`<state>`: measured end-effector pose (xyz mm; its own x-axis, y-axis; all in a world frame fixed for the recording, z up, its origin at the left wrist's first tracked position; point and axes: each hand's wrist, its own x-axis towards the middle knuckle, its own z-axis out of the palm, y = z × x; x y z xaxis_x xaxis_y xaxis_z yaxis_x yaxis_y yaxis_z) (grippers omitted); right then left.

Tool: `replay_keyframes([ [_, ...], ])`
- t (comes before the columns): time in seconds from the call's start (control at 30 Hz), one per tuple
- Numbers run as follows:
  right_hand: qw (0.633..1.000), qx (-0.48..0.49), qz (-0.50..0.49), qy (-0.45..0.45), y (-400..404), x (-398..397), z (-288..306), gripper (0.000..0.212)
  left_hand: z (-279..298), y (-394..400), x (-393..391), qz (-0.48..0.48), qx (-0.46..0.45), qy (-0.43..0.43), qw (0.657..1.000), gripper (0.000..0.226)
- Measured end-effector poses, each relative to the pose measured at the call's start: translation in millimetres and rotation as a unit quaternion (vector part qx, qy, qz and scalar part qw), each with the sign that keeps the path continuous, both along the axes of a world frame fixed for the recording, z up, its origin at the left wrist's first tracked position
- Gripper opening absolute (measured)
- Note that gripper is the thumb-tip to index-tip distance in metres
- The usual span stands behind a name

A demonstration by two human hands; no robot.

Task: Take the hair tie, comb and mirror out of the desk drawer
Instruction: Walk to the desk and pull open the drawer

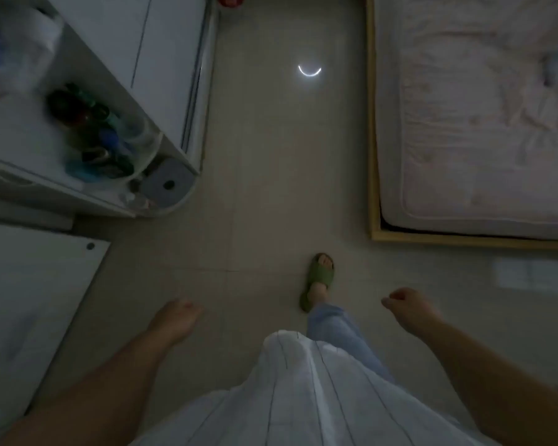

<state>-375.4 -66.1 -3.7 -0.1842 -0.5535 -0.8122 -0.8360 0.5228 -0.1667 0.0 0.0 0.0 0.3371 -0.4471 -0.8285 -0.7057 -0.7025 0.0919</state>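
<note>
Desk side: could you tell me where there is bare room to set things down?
The white panel at lower left is bare. The shelf above it is crowded with blurred bottles. The floor between shelf and bed is open.

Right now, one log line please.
phase: walking | left hand: empty | right hand: loosely curled, empty | drawer: not seen | bed: right
</note>
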Motion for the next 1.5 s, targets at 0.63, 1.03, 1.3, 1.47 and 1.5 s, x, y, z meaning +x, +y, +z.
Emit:
replay_keyframes([
  [0.63, 0.999, 0.011, 0.008, -0.030, -392.5, 59.4, 16.2, 0.021, 30.2, -387.3, 26.8, 0.052, -0.016, 0.023, 0.998, 0.038],
  [1.03, 0.999, -0.008, -0.037, -0.028, -603.2, 123.1, 30.2, 0.034, 62.9, -681.9, 123.0, -0.038, -0.060, 0.041, 0.997, 0.020],
  [1.3, 0.999, 0.025, 0.039, -0.020, -789.3, 107.7, 14.6, 0.024, 40.3, -819.1, 85.1, 0.084, -0.072, 0.046, 0.993, 0.016],
  [1.47, 0.995, 0.032, 0.093, -0.007, -905.2, 96.6, 23.9, 0.029, 46.4, -904.5, 80.0, 0.119, -0.052, 0.032, 0.991, 0.021],
  [1.5, 0.995, 0.025, 0.097, -0.010, -926.2, 97.7, 24.9, 0.028, 48.3, -920.9, 80.8, 0.120, -0.061, 0.031, 0.990, 0.024],
])
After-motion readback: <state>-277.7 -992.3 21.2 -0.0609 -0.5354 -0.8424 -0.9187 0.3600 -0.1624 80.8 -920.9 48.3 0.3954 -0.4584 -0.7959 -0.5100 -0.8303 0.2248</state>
